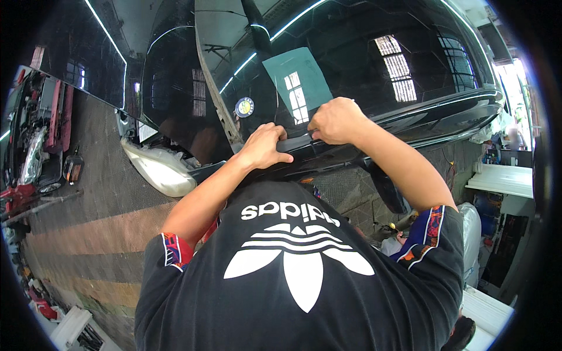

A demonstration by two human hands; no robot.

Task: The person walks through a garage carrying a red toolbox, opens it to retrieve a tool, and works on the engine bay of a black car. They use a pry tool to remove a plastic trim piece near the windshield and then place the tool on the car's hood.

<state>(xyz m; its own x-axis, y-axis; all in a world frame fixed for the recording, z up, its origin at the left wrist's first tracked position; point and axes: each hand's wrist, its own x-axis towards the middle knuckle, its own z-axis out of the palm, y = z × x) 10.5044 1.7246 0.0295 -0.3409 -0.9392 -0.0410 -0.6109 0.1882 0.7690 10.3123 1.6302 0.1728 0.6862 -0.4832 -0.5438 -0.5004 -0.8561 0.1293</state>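
Observation:
In front of me is a black car's windshield (357, 64), with a teal sheet (301, 76) and a round yellow sticker (244, 107) on or behind the glass. My left hand (263, 146) rests at the near edge of the glass, fingers bent over it and thumb spread apart. Just right of it, my right hand (338, 121) is closed, fingertips pressed together at the dark trim (339, 149) along the pillar. Whatever those fingers grip is too small or hidden to make out. The car's side mirror (389, 188) sits below my right forearm.
A headlight (158, 169) juts out at the left beside the hood (88, 41). Car parts (44, 128) lie along the far left on the textured floor (99, 175). Part of another person's hand (400, 237) shows near my right sleeve. White panels (500, 180) are at the right.

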